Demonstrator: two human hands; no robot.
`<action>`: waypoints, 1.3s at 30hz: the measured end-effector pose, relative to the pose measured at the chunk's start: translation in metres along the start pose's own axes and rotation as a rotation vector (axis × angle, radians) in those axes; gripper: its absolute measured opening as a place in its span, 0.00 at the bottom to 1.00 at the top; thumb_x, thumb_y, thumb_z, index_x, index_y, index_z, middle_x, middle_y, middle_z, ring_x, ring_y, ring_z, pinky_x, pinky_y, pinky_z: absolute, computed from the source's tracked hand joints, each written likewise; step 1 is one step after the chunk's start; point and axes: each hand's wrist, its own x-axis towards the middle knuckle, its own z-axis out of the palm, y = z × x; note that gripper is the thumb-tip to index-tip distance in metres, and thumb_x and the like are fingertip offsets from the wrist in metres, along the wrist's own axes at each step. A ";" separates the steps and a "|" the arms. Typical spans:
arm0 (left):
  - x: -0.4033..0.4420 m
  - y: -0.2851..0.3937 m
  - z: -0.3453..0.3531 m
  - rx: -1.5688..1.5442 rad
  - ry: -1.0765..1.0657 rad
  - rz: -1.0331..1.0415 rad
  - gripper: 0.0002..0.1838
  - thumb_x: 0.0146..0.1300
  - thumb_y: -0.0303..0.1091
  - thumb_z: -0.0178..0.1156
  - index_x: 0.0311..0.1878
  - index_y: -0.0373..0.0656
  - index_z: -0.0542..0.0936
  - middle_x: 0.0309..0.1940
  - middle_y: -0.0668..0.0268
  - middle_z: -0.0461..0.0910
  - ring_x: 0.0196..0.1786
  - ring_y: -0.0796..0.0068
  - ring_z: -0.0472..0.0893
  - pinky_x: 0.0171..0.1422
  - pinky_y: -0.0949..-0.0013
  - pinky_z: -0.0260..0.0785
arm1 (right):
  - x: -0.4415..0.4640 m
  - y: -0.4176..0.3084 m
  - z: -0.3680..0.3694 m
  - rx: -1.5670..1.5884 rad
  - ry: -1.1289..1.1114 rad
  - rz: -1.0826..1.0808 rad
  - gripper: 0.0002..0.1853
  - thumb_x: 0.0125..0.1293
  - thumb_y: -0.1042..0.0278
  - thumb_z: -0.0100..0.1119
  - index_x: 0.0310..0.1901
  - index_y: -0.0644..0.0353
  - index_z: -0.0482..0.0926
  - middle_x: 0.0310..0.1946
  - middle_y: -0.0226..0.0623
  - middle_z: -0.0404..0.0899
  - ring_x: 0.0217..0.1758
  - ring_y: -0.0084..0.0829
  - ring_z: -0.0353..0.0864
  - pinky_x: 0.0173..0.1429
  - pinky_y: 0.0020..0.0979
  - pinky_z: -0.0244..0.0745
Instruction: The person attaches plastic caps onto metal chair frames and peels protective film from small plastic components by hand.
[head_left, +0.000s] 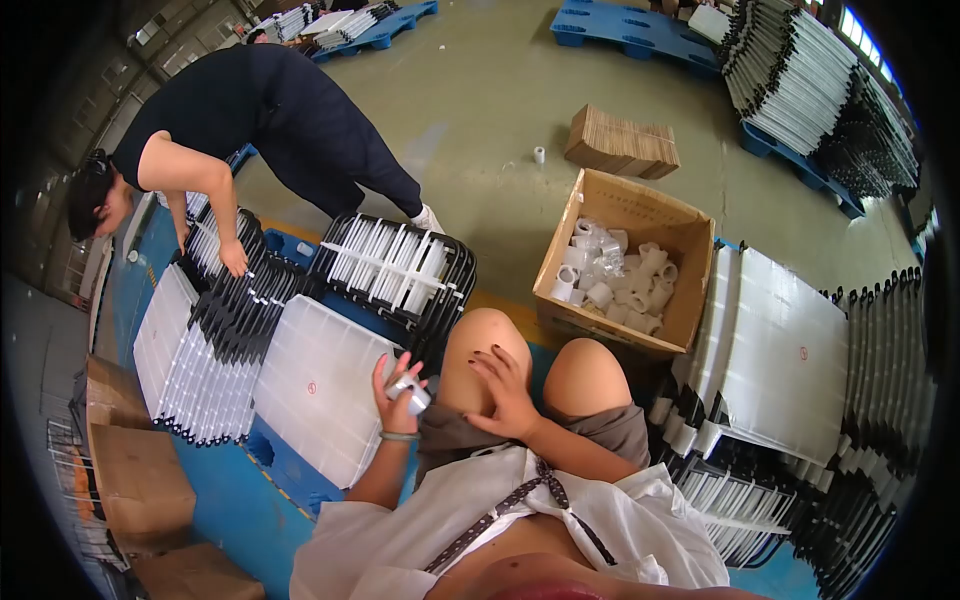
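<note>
My left hand (pixel 397 396) is wrapped round a small white roll (pixel 412 395), held above a white panel (pixel 325 385) at my left side. My right hand (pixel 503 393) rests on my knee with its fingers spread and nothing in it. In front of my knees stands an open cardboard box (pixel 640 205) with many white plastic pieces (pixel 620 285) and some clear plastic wrap inside. Black frames with white slats (pixel 390 265) lie just beyond my left knee.
A co-worker (pixel 240 120) bends over stacked black and white frames (pixel 225 350) at the left. Flat cardboard pieces (pixel 622 142) and a white roll (pixel 539 155) sit behind the box. Panels (pixel 785 345) stand at my right. Blue pallets (pixel 635 30) lie farther back.
</note>
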 end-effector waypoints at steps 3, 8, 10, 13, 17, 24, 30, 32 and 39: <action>-0.012 -0.014 0.047 -0.027 -0.173 0.064 0.44 0.47 0.25 0.55 0.69 0.43 0.48 0.62 0.47 0.64 0.62 0.59 0.68 0.65 0.62 0.61 | 0.005 0.000 0.004 0.018 -0.043 -0.072 0.39 0.42 0.60 0.67 0.58 0.61 0.65 0.61 0.46 0.62 0.65 0.54 0.56 0.66 0.50 0.51; -0.005 -0.028 0.070 0.197 -0.465 0.094 0.50 0.52 0.43 0.62 0.70 0.38 0.41 0.65 0.46 0.58 0.67 0.58 0.61 0.70 0.61 0.50 | 0.005 0.016 0.008 0.032 0.004 -0.070 0.34 0.38 0.65 0.69 0.52 0.59 0.70 0.58 0.41 0.67 0.65 0.51 0.59 0.66 0.50 0.52; 0.001 -0.029 0.073 0.267 -0.479 0.140 0.51 0.53 0.47 0.62 0.70 0.39 0.40 0.65 0.45 0.57 0.68 0.57 0.59 0.71 0.60 0.49 | 0.006 0.019 0.007 0.047 0.044 -0.053 0.30 0.39 0.67 0.68 0.49 0.58 0.72 0.55 0.40 0.70 0.64 0.49 0.61 0.66 0.48 0.54; 0.005 -0.035 0.075 0.219 -0.339 0.212 0.50 0.54 0.51 0.61 0.69 0.38 0.43 0.64 0.46 0.58 0.65 0.57 0.63 0.69 0.59 0.52 | 0.009 0.023 0.009 0.095 0.115 0.006 0.26 0.39 0.69 0.68 0.44 0.58 0.73 0.51 0.38 0.73 0.61 0.46 0.65 0.64 0.45 0.57; 0.012 -0.055 0.064 0.270 -0.293 0.281 0.32 0.53 0.43 0.65 0.54 0.39 0.60 0.58 0.51 0.65 0.60 0.64 0.66 0.66 0.62 0.55 | 0.022 0.024 0.002 0.150 0.287 0.125 0.25 0.39 0.73 0.67 0.44 0.58 0.72 0.47 0.41 0.74 0.53 0.45 0.71 0.58 0.41 0.63; 0.009 -0.061 0.068 0.466 -0.157 0.299 0.17 0.54 0.33 0.64 0.39 0.40 0.66 0.44 0.58 0.73 0.47 0.72 0.72 0.55 0.70 0.63 | 0.019 0.026 0.004 0.026 0.276 0.154 0.32 0.38 0.77 0.64 0.52 0.60 0.70 0.48 0.42 0.72 0.52 0.46 0.70 0.56 0.41 0.64; 0.008 -0.054 0.071 0.586 -0.098 0.290 0.08 0.64 0.31 0.52 0.40 0.37 0.68 0.42 0.58 0.74 0.44 0.73 0.73 0.52 0.71 0.64 | 0.024 0.024 0.000 0.034 0.224 0.167 0.35 0.38 0.80 0.62 0.55 0.62 0.68 0.48 0.46 0.72 0.53 0.48 0.70 0.58 0.41 0.64; 0.007 -0.050 0.073 0.668 -0.076 0.288 0.07 0.66 0.31 0.50 0.41 0.36 0.69 0.41 0.58 0.75 0.44 0.73 0.73 0.52 0.71 0.64 | 0.021 0.026 0.002 0.035 0.194 0.177 0.37 0.39 0.78 0.63 0.57 0.62 0.66 0.50 0.47 0.71 0.54 0.48 0.69 0.60 0.41 0.62; 0.007 -0.055 0.075 0.417 -0.064 0.333 0.13 0.60 0.33 0.57 0.44 0.36 0.71 0.42 0.60 0.76 0.47 0.72 0.75 0.55 0.71 0.65 | 0.023 0.021 -0.001 -0.020 0.204 0.150 0.35 0.37 0.78 0.63 0.55 0.62 0.68 0.49 0.46 0.72 0.55 0.49 0.68 0.60 0.43 0.62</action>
